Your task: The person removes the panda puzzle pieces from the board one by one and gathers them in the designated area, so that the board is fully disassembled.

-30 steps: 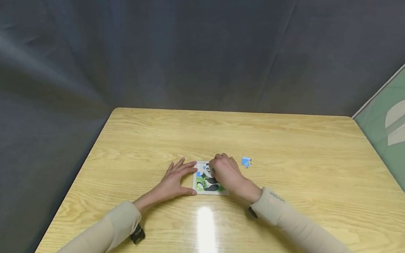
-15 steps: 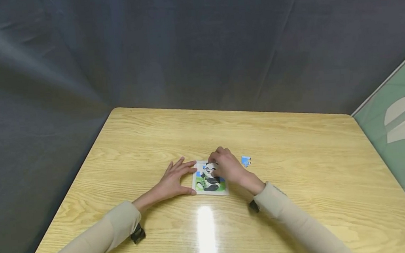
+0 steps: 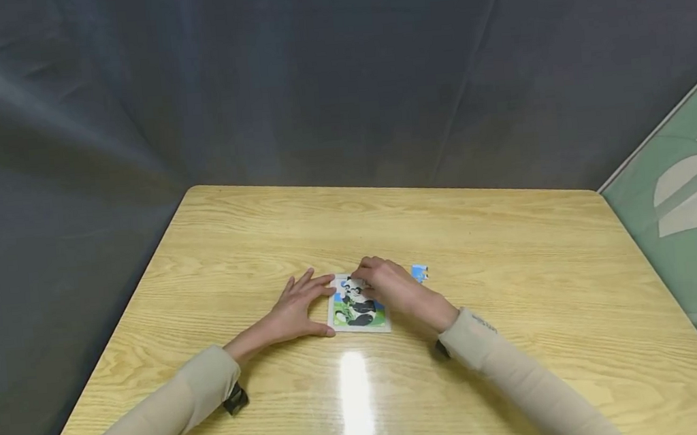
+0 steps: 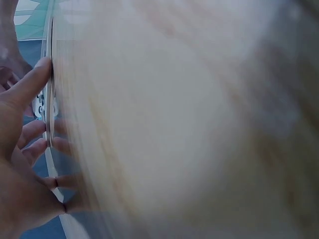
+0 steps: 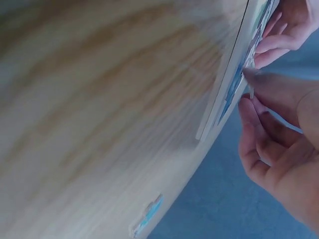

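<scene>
A small panda jigsaw puzzle in a pale tray [image 3: 363, 329] lies flat on the table. My left hand [image 3: 294, 310] steadies its left side, thumb at the near corner and extended fingers at the far corner. Over the panda's head, at the tray's far side, is my right hand [image 3: 391, 286]. In the right wrist view, the thumb and index finger of this right hand [image 5: 279, 134] pinch a thin puzzle piece [image 5: 251, 91] right above the tray. The fingers hide part of the picture's upper right.
A loose blue puzzle piece [image 3: 419, 272] lies on the wooden table [image 3: 514, 286] just right of the right hand. Dark cloth [image 3: 325, 83] hangs behind the table, and a green and white patterned panel [image 3: 686, 218] stands along its right side.
My right hand first drew back a little from the puzzle, uncovering its right side, and its fingertips have since shifted left over the panda's head. My left hand stays at the tray's left edge.
</scene>
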